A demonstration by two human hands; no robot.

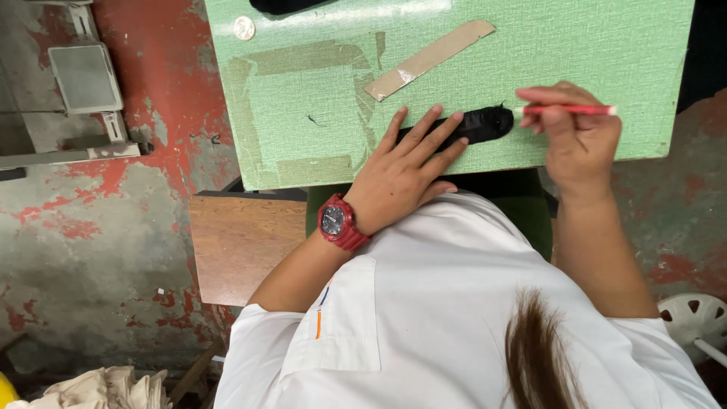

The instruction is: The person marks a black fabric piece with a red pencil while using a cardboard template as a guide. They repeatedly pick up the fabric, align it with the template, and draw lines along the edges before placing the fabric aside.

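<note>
The left hand (405, 170) lies flat, fingers spread, pressing a black fabric piece (481, 123) onto the green table (606, 53). Just beside it, the right hand (575, 136) grips a red pencil (568, 110), tip touching the fabric.

Bare green tabletop (575, 45) right of the cardboard strip (429, 59) offers free passage; strip, coin (244, 28) and black fabric piece (485, 123) obstruct elsewhere.

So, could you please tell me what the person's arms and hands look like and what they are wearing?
Both hands are bare, with no gloves or rings visible. The left hand has a chunky red wristwatch with a dark face strapped at the wrist. The right hand wears nothing. Both forearms are bare; short white sleeves of a white shirt cover the upper arms, with a small orange mark near the chest pocket.
</note>
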